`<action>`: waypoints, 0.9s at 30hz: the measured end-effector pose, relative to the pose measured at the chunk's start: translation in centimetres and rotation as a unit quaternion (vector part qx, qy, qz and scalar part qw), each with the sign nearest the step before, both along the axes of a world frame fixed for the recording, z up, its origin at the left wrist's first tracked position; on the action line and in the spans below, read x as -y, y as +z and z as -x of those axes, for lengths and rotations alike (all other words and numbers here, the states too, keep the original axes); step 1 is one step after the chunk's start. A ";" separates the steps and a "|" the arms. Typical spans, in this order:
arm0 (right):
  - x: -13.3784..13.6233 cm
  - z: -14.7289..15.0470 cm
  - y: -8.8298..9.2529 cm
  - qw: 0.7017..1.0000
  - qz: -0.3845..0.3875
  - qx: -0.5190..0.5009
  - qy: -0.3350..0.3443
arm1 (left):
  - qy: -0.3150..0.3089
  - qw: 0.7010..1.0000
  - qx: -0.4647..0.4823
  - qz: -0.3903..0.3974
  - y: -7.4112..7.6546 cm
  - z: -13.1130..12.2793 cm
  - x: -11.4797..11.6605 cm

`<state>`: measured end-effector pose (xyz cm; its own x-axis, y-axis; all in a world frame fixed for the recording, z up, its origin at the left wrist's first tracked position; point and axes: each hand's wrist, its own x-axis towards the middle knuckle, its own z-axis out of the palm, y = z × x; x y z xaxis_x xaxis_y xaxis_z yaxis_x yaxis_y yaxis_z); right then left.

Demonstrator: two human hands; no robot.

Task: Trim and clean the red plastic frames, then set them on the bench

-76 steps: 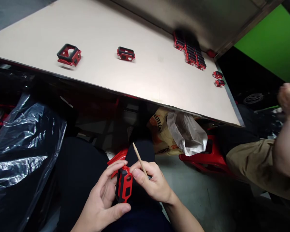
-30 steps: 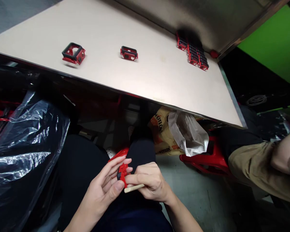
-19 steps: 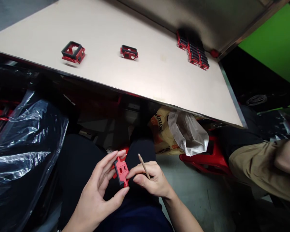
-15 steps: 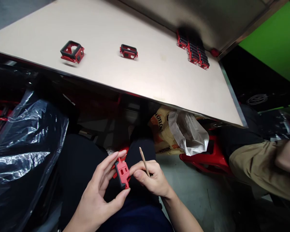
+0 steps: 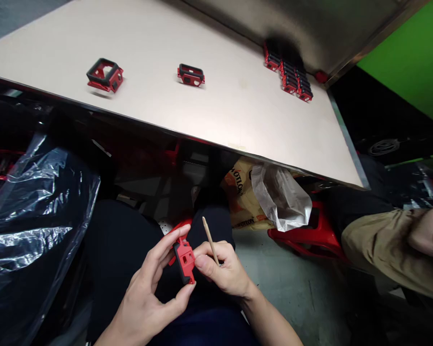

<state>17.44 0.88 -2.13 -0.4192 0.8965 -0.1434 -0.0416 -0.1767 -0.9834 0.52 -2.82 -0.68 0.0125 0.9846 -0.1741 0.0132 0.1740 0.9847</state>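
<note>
Over my lap, my left hand (image 5: 149, 293) grips a small red and black plastic frame part (image 5: 184, 259) between thumb and fingertips. My right hand (image 5: 222, 271) touches the part's right edge with its thumb and forefinger. A thin wooden stick (image 5: 210, 238) is pinched in that same hand and points up and away from me. Both hands sit close together, below the near edge of the beige table (image 5: 234, 115).
Two more red and black frames (image 5: 104, 75) (image 5: 191, 75) lie on the table, and a row of several (image 5: 290, 77) sits at its far right. A black plastic bag (image 5: 32, 211) lies at left. Yellow and white bags (image 5: 263, 197) and a red stool (image 5: 310, 238) are under the table. Another person's leg and arm (image 5: 397, 240) are at right.
The red part was turned over in my hands. The stick swung from lying sideways a second ago to pointing up. The view shifted slightly.
</note>
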 end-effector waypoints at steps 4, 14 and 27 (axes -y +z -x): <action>0.0 0.1 0.3 1.000 0.010 0.006 0.000 | -0.011 1.000 -0.021 -0.015 -0.2 -0.1 0.3; 0.4 0.6 0.7 0.999 0.026 0.015 -0.043 | 0.033 0.992 -0.095 -0.073 -0.9 1.1 -0.7; 1.1 2.9 1.7 0.992 -0.072 0.052 -0.095 | 0.034 0.992 -0.094 -0.070 -0.5 -1.0 -1.7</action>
